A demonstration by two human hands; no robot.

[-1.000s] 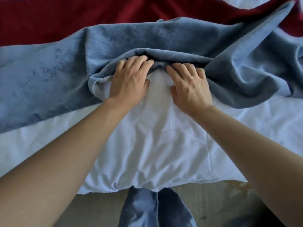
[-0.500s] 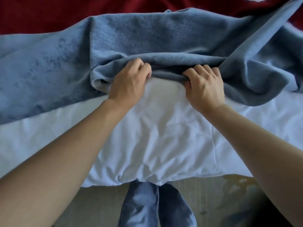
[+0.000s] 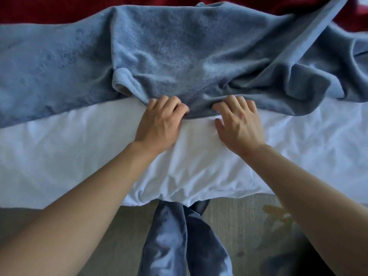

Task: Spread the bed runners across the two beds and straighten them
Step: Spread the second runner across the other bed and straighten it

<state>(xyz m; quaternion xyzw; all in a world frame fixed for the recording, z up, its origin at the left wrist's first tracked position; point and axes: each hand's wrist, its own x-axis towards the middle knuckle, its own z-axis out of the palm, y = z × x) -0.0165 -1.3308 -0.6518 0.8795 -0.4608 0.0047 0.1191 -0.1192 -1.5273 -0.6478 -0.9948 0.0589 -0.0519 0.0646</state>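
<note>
Two runners in view: one blue runner (image 3: 179, 56), rumpled across the white sheet (image 3: 79, 146) of one bed, and one red runner (image 3: 49, 8) lying beyond it at the far edge. Left hand (image 3: 159, 124) pinches the blue runner's near hem with curled fingers. Right hand (image 3: 239, 124) rests just right of it, fingers bent over the same hem; whether it grips, cannot tell.

I count two bed runners here: one blue runner (image 3: 179, 56) and one dark red runner (image 3: 49, 8) beyond it. One white-sheeted bed (image 3: 199, 166) shows. Two hands are mine, my left hand (image 3: 161, 124) and my right hand (image 3: 239, 124).
</note>
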